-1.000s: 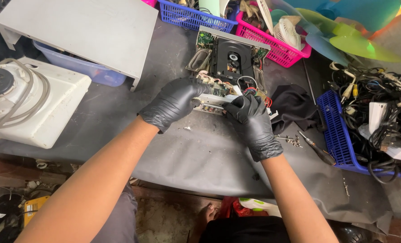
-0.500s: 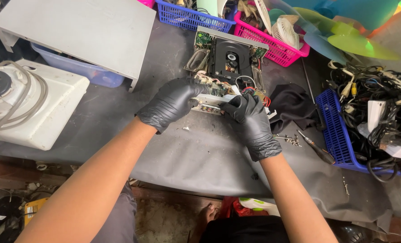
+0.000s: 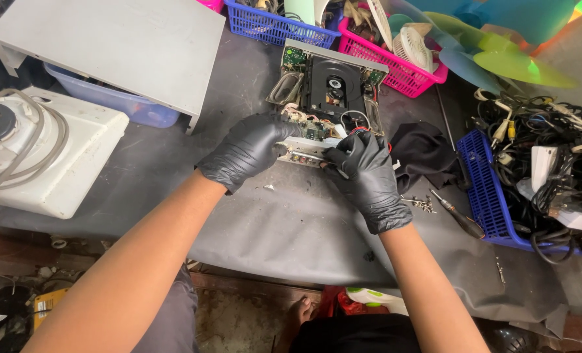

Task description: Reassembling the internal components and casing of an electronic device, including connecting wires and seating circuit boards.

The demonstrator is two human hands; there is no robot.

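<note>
Both gloved hands, left hand (image 3: 248, 150) and right hand (image 3: 364, 173), grasp the opened disc player (image 3: 327, 98) on the grey-covered bench (image 3: 252, 222); baskets beyond, cluttered floor (image 3: 16, 287) beneath.

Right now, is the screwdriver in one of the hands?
No, the screwdriver lies on the table by the blue basket, while both gloved hands grip the opened disc player.

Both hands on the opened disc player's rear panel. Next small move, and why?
Probably ease the rear panel gently outward: the left hand and right hand both grip it, and wires beside the right hand appear to tie it to the player.
</note>
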